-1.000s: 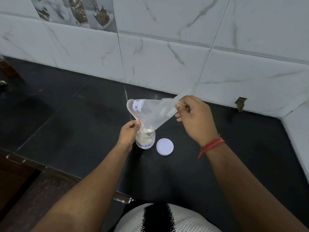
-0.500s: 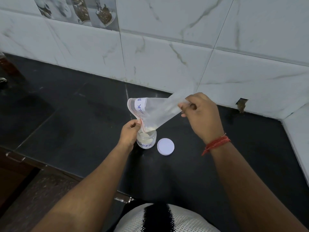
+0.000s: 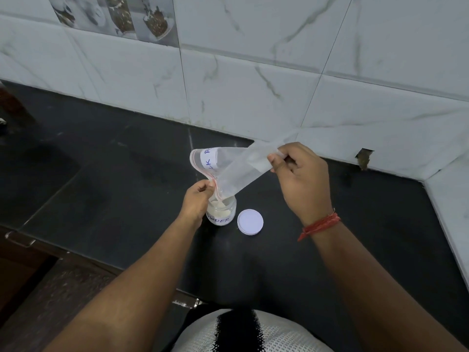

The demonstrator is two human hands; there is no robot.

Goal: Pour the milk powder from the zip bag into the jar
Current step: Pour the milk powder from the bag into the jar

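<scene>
A clear zip bag with a red seal and a white label hangs tilted over a small glass jar. The bag's mouth points down into the jar's open top. White milk powder lies in the jar, which carries a label reading "POWDER". My left hand pinches the bag's mouth edge right beside the jar. My right hand holds the bag's bottom end raised, up and to the right. The bag looks almost empty.
The jar's white lid lies flat on the black counter just right of the jar. A white tiled wall runs behind. The counter's front edge is near my body.
My right hand has shifted the bag's bottom end slightly right and up. The left hand and the jar have stayed where they were.
</scene>
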